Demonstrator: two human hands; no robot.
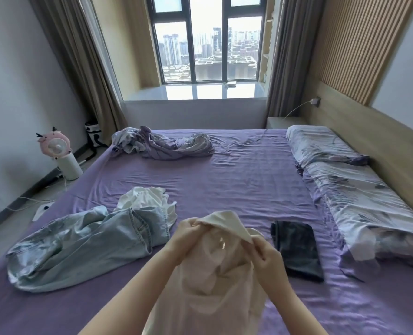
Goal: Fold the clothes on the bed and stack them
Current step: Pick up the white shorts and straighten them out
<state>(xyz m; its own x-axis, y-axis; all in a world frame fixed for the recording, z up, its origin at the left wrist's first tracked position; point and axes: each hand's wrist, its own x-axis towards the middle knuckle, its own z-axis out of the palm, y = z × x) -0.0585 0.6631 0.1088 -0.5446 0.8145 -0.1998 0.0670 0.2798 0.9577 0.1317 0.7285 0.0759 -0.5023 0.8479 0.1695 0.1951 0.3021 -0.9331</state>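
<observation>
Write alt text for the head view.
Both hands, left hand and right hand, hold up a cream garment over a purple bed. Unfolded jeans lie left, a folded dark garment right.

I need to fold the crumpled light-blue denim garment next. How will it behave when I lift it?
The crumpled light-blue denim garment will probably feel heavier and stiffer than the thin cream garment that the left hand and right hand pinch. Its thick seams and bulky folds hold their shape on the purple bed sheet. It sprawls wide, so parts will likely dangle; use both hands.
</observation>
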